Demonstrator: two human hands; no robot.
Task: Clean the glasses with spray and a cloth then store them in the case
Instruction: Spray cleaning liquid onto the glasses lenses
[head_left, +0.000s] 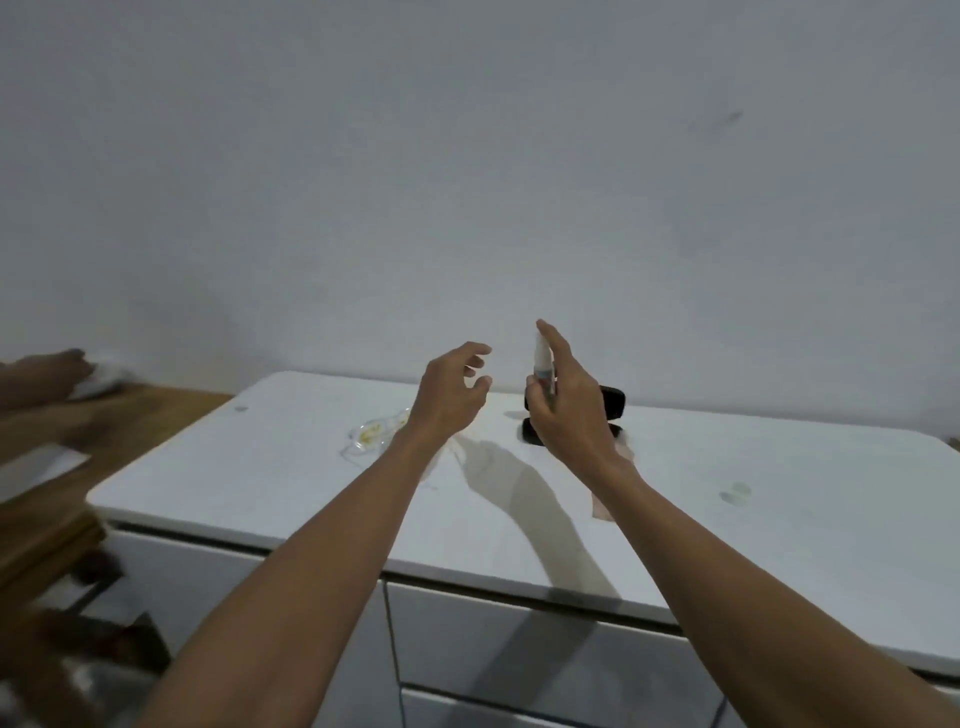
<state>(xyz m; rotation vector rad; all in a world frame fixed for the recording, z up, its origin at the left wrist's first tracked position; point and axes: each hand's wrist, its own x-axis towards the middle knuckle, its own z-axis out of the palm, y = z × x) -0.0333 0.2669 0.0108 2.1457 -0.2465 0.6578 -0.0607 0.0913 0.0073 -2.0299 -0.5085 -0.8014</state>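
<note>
My right hand (563, 410) holds a small white spray bottle (543, 361) upright above the white counter (260, 467), forefinger raised near its top. My left hand (449, 397) hovers beside it with fingers spread and nothing in it. Clear-framed glasses (371, 431) lie on the counter, left of my left wrist. A black glasses case (613, 402) stands open behind my right hand, mostly hidden by it. A pale pink cloth (626, 452) lies under my right forearm, only its edges showing.
The counter tops white drawers (519, 654) and meets a plain wall at the back. A wooden surface (78, 431) adjoins on the left, where another person's hand (47, 376) rests on something white. A faint stain (735, 493) marks the counter's right part.
</note>
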